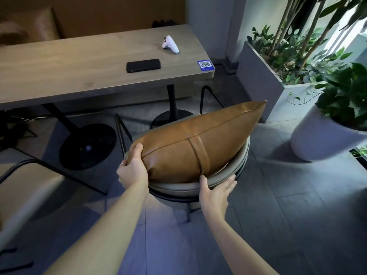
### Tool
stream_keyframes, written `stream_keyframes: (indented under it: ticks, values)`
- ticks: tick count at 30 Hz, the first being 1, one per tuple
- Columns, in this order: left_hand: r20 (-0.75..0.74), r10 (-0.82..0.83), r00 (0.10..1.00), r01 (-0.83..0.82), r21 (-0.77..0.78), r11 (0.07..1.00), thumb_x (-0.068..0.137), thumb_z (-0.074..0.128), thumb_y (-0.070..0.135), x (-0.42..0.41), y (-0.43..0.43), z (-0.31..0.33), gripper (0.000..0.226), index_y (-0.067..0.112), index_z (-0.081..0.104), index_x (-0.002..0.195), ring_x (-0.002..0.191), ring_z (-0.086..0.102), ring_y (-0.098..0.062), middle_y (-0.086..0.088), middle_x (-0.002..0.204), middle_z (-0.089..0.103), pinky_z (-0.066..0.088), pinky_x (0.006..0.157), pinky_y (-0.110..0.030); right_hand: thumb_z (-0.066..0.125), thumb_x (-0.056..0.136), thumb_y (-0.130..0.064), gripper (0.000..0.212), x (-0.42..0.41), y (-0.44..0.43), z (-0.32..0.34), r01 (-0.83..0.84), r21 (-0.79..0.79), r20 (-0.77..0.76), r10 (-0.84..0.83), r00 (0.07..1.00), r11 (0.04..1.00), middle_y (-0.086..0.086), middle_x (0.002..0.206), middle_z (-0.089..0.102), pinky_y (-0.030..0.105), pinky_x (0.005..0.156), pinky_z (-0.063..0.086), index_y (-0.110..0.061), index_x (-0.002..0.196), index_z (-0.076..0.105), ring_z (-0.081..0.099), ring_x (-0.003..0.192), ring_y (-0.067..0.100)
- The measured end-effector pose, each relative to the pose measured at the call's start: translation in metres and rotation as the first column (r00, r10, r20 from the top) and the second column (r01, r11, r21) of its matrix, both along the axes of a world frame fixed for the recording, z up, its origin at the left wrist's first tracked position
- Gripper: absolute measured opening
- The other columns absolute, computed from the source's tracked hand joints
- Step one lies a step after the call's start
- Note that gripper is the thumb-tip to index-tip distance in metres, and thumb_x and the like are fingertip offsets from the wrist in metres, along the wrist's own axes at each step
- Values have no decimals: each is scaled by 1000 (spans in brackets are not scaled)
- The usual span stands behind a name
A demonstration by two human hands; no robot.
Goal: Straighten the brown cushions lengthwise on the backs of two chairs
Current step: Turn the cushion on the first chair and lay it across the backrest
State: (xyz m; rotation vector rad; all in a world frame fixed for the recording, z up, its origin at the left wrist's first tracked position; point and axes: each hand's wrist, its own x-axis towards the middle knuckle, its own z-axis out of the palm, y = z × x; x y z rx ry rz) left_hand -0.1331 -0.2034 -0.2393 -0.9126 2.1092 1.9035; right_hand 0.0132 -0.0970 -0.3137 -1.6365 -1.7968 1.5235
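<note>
A brown leather cushion (190,143) with a strap across its middle lies lengthwise along the curved grey backrest of a chair (224,175). Its right end points up toward the planter. My left hand (132,167) grips the cushion's left end, thumb on top. My right hand (215,193) rests on the backrest rim under the strap; its thumb touches the cushion's lower edge and its fingers are spread. A second chair (29,191) shows at the left edge, with no cushion visible on it.
A wooden table (79,62) stands beyond the chair, carrying a black phone (143,65), a white controller (170,44) and a QR code stand (205,65). A grey planter box (264,90) and a white pot (321,137) with plants sit to the right.
</note>
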Motion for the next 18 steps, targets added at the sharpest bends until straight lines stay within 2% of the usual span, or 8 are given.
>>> stream_keyframes:
  ticks: [3,6,9,11,13,16,18]
  values:
    - [-14,-18,1000,18,-13,1000,54,70,75,-24,-9,1,97,19,61,133,117,58,-34,-10,132,62,45,105,-50,57,96,-54,105,-23,-15,3,2,-13,14,-2,1000,1000,8,172,-12,47,108,36,-14,161,-15,41,139,47]
    - [-14,-37,999,36,-13,999,53,72,75,-50,-15,4,97,19,63,132,115,58,-32,-9,131,62,47,99,-43,56,96,-55,106,-44,-26,5,17,-29,11,-17,1000,999,10,171,-14,46,105,38,-12,160,-16,42,138,47]
    - [-26,-61,998,61,-5,998,50,76,74,-76,-20,5,96,19,64,128,105,58,-28,-8,129,63,48,93,-40,55,95,-58,107,-66,-38,7,28,-27,-4,-28,1000,999,12,170,-15,43,100,41,-11,160,-17,45,136,46]
    - [-41,-82,996,82,0,997,47,78,73,-92,-23,4,99,20,63,129,102,58,-28,-7,129,62,51,95,-43,54,95,-60,108,-78,-46,8,31,-30,-4,-31,999,999,12,170,-17,39,90,40,-11,159,-18,50,132,46]
    - [-48,-114,992,115,29,993,44,80,73,-102,-25,4,103,20,61,131,108,61,-31,-8,130,61,53,96,-51,53,94,-62,110,-84,-51,7,17,-33,-8,-17,1000,999,12,170,-20,35,85,34,-12,159,-20,50,132,45]
    - [-84,-133,988,140,86,986,53,81,70,-101,-27,7,94,24,54,130,110,61,-30,-5,131,59,52,98,-52,54,92,-65,111,-74,-49,4,-73,-11,-7,73,997,997,10,170,-19,39,93,37,-14,160,-18,46,135,44]
    - [-120,-53,991,75,186,980,60,81,65,-85,-25,7,88,30,47,133,113,60,-27,-3,134,56,49,102,-50,54,91,-67,105,-59,-39,5,-138,0,33,138,990,990,8,172,-3,45,101,37,-17,162,-3,46,136,43]
